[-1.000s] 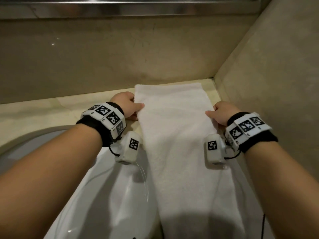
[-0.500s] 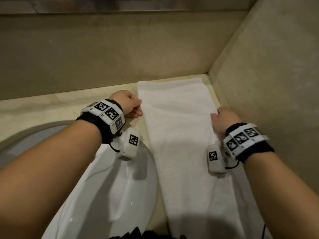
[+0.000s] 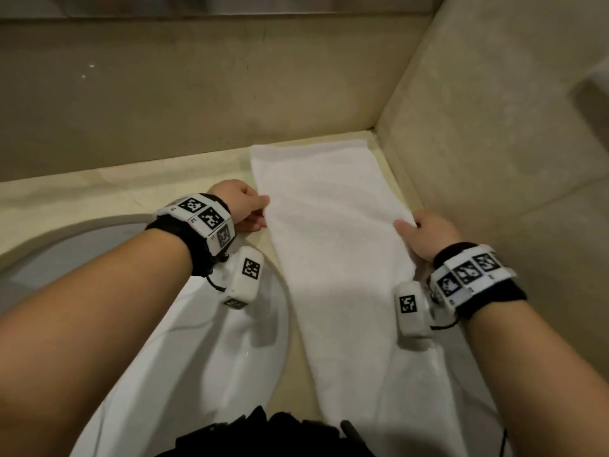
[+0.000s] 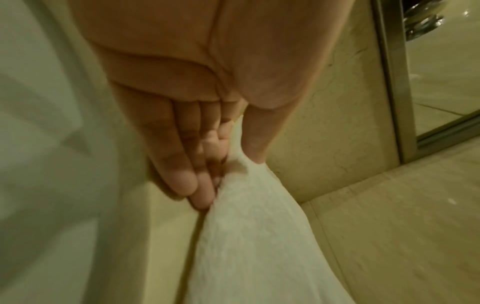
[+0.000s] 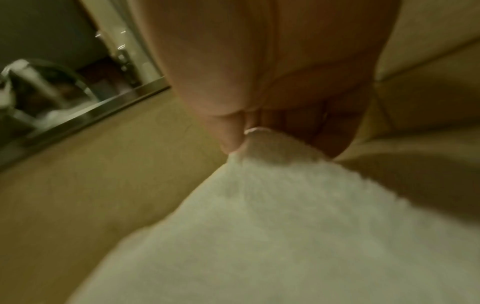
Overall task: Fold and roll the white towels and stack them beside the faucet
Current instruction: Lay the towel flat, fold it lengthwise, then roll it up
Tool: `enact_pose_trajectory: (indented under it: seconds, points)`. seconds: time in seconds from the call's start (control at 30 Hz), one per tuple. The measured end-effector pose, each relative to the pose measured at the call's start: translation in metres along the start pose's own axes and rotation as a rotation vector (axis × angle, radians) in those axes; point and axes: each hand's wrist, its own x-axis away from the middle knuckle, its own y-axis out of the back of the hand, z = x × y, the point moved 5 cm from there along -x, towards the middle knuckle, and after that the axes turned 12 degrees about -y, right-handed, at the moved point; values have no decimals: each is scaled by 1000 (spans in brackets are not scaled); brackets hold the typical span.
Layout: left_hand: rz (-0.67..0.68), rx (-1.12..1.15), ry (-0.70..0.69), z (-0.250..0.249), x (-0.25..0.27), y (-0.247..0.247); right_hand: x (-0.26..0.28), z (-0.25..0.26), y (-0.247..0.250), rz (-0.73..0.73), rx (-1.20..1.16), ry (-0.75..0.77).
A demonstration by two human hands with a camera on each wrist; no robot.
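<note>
A white towel [image 3: 333,245] is laid lengthwise on the desk [image 3: 99,189] beside the sink [image 3: 263,324], its long edges pinched midway by the left hand [image 3: 242,206] and right hand [image 3: 425,234].

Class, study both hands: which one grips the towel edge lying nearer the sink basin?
The left hand grips the towel edge beside the sink basin; the right hand holds the wall-side edge.

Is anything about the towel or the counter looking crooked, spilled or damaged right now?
Nothing stands out. The white towel lies flat as a long strip on the counter beside the sink, with the left hand and right hand each pinching a side edge. No spills or damage show.
</note>
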Motion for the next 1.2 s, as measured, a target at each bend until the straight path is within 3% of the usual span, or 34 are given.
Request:
enact_pose_trajectory:
  seconds: [0.07,0.13,0.2,0.33,0.47,0.53,0.57,0.63,0.7,0.77,0.9,1.07,1.13,1.2]
  points:
    - [77,40,27,3,15,-9,8,-2,-2,1,-232,10]
    - [131,82,44,9,32,-20,19,-8,-9,167,-654,-32]
    - [159,114,68,17,49,-32,28,-21,-14,260,-844,-53]
    - [137,123,87,31,71,-52,34,-34,-23,264,-613,88]
    - [134,155,70,34,85,-70,45,-39,-22,279,-692,192]
    - [102,121,63,35,87,-72,41,-46,-19,232,-772,165]
    - [88,107,61,36,87,-71,39,-49,-16,144,-712,124]
    - [67,101,60,37,88,-70,33,-58,-13,-57,-323,-1]
    - [49,107,58,38,89,-70,34,-60,-21,-78,-93,-52]
    - [55,123,61,40,91,-71,37,-60,-26,-33,-256,-39]
    - [146,72,76,44,101,-82,53,-78,-39,299,-1040,-75]
    - [119,-18,36,46,100,-72,72,-77,-43,352,-715,199]
    - [107,-8,44,47,101,-63,76,-73,-46,387,-740,253]
    - [87,18,44,49,100,-56,77,-72,-46,320,-828,245]
